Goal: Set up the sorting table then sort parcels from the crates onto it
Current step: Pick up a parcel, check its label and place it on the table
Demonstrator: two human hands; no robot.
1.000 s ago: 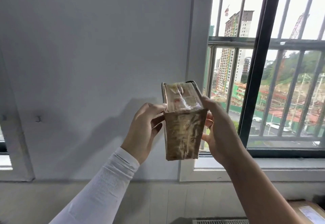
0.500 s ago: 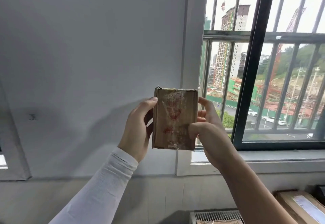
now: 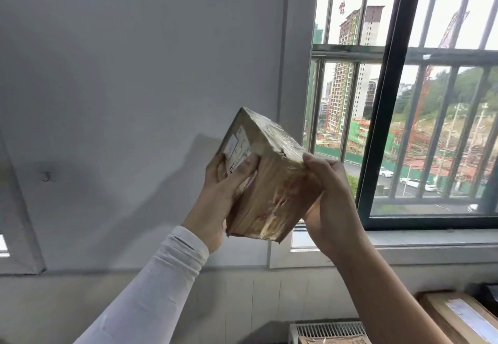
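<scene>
Both hands, left hand (image 3: 215,198) and right hand (image 3: 330,195), clamp opposite sides of the tilted parcel (image 3: 266,179), label facing left.

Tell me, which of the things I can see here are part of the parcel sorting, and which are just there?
Part of the job:
- taped parcel, held up by the left hand and right hand
- labelled box, lower right
- crate, bottom edge

Just there:
- barred window
- grey wall
</scene>
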